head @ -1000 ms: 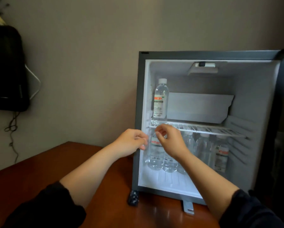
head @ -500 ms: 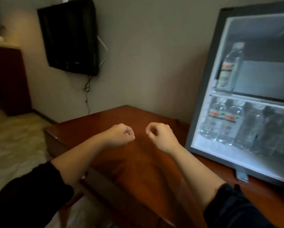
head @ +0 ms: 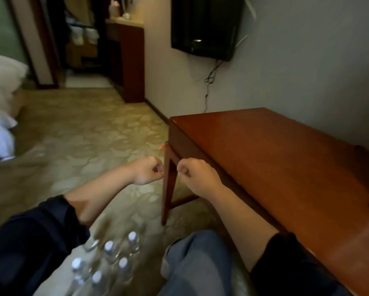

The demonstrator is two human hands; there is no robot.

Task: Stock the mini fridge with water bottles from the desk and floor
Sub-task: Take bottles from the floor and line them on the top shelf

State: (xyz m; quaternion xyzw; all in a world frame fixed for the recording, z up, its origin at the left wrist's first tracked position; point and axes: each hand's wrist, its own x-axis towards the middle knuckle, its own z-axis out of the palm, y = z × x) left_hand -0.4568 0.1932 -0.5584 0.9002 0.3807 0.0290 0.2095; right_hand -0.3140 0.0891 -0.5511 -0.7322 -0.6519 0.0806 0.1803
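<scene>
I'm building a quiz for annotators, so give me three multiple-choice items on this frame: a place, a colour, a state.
1. Where do the water bottles stand? A in a fridge; B on the carpet; C on a chair.
2. What colour are their caps? A white; B red; C black.
3. How are the left hand and right hand? A each grips a bottle; B fingers curled, holding nothing; C palms flat, fingers straight.
Key: B, they cluster on the carpet at lower left; A, every visible cap is white; B, both fists are empty.
</scene>
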